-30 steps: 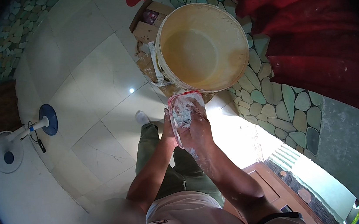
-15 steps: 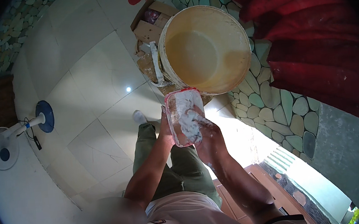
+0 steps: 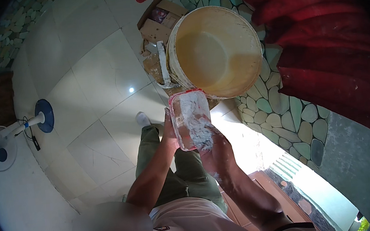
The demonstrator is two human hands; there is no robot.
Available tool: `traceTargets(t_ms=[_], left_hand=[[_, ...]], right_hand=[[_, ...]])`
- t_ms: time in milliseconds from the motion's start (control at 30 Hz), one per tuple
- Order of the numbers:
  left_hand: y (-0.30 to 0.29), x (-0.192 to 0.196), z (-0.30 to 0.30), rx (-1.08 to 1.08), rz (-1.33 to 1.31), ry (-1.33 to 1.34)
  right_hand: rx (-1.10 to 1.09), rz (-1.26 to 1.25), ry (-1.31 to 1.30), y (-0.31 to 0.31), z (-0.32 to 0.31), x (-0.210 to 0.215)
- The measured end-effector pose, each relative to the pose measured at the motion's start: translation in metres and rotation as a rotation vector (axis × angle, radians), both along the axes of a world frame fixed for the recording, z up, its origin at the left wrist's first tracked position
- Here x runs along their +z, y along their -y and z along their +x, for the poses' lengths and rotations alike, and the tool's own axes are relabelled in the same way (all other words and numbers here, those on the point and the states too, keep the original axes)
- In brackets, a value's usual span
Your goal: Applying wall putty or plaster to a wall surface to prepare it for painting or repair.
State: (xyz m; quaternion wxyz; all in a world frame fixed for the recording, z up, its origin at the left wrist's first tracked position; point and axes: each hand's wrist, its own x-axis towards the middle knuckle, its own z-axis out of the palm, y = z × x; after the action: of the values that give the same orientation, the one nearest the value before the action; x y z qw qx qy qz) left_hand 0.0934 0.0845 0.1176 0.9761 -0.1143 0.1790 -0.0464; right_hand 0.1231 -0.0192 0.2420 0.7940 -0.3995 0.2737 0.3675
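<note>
A rectangular clear plastic container with a red rim is held out before me, partly filled with white powder. My left hand grips its left side, the thumb along the wall. My right hand is at the container's near right corner, cupped around a crumbly white clump of powder, and its fingers are mostly hidden under the white coating. White smears mark the right wrist. Just beyond the container stands a large round cream bucket, stained inside.
Left of the bucket are an open cardboard box and a whitened hammer-shaped tool. A red cloth hangs at right, over pebble-patterned flooring. A white fan-like stand with a blue disc is at far left.
My right hand has drawn back toward me, from the middle of the container to its near right corner, with white powder gathered at its fingers. My left hand keeps its hold.
</note>
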Motion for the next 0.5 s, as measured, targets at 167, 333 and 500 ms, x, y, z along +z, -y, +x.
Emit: traceTargets(t_ms=[167, 333, 500], left_hand=[[-0.001, -0.004, -0.008, 0.042, 0.083, -0.236], [-0.001, -0.003, -0.013, 0.084, 0.118, -0.169], [-0.002, -0.004, -0.018, 0.097, 0.116, -0.152]], right_hand=[[-0.133, -0.039, -0.108, -0.010, -0.006, 0.014], [-0.255, 0.048, -0.177, -0.015, -0.005, 0.014], [-0.277, 0.099, -0.158, -0.017, -0.005, 0.014]])
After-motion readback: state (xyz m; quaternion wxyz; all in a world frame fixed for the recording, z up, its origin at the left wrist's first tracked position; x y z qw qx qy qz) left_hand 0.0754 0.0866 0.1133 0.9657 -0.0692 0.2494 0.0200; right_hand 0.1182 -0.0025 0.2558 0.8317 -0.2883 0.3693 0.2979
